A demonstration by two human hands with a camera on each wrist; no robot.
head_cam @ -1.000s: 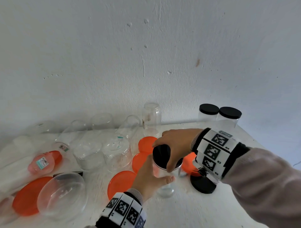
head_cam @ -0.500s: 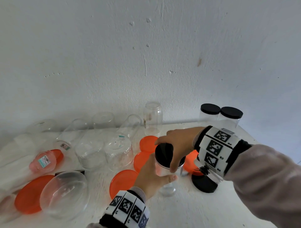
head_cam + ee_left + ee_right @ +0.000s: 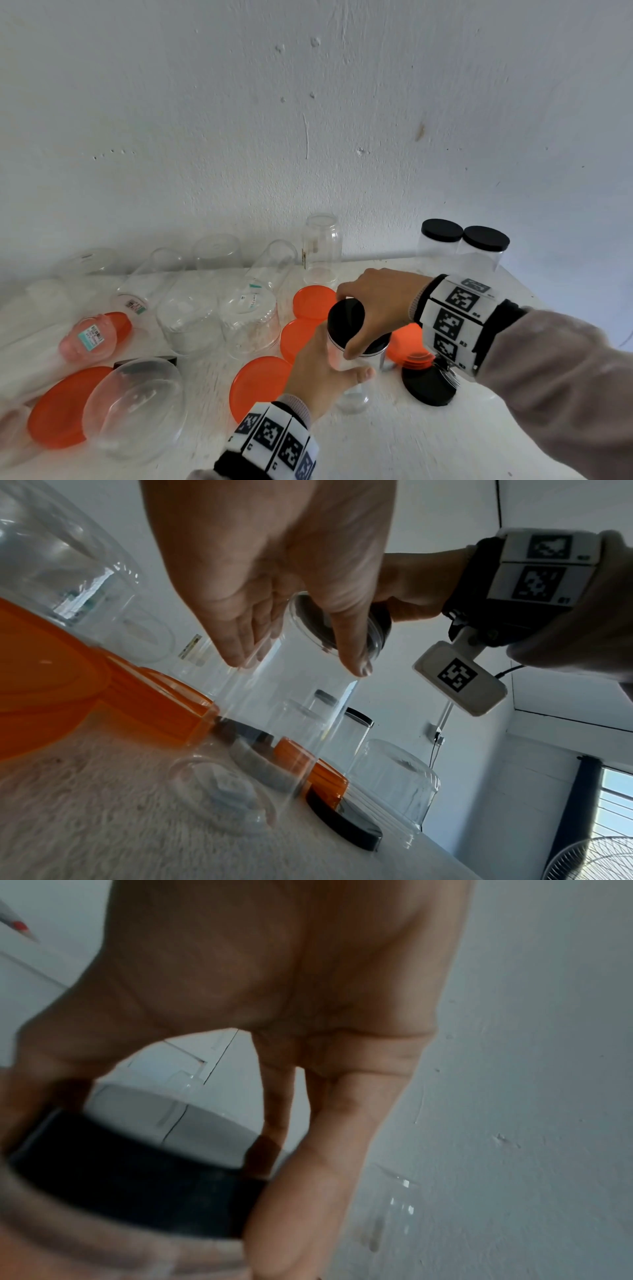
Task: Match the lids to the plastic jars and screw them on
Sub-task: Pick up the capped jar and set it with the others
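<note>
A tall clear plastic jar (image 3: 352, 394) (image 3: 274, 723) stands on the white table (image 3: 428, 442). My left hand (image 3: 329, 373) (image 3: 291, 647) grips its upper body, thumb across the front. A black lid (image 3: 346, 318) (image 3: 137, 1191) sits on the jar's mouth, and my right hand (image 3: 370, 308) (image 3: 274, 1123) holds it from above with fingers curled round its rim. The jar's base rests on the table, slightly blurred in the left wrist view.
Several orange lids (image 3: 260, 383) lie around the jar; a loose black lid (image 3: 428, 387) lies to its right. Several clear jars (image 3: 250, 318) stand or lie at left and back. Two jars with black lids on them (image 3: 462, 250) stand at the back right by the wall.
My right hand has turned a little on the black lid; the jar and my left hand stay in place. The view has shifted slightly.
</note>
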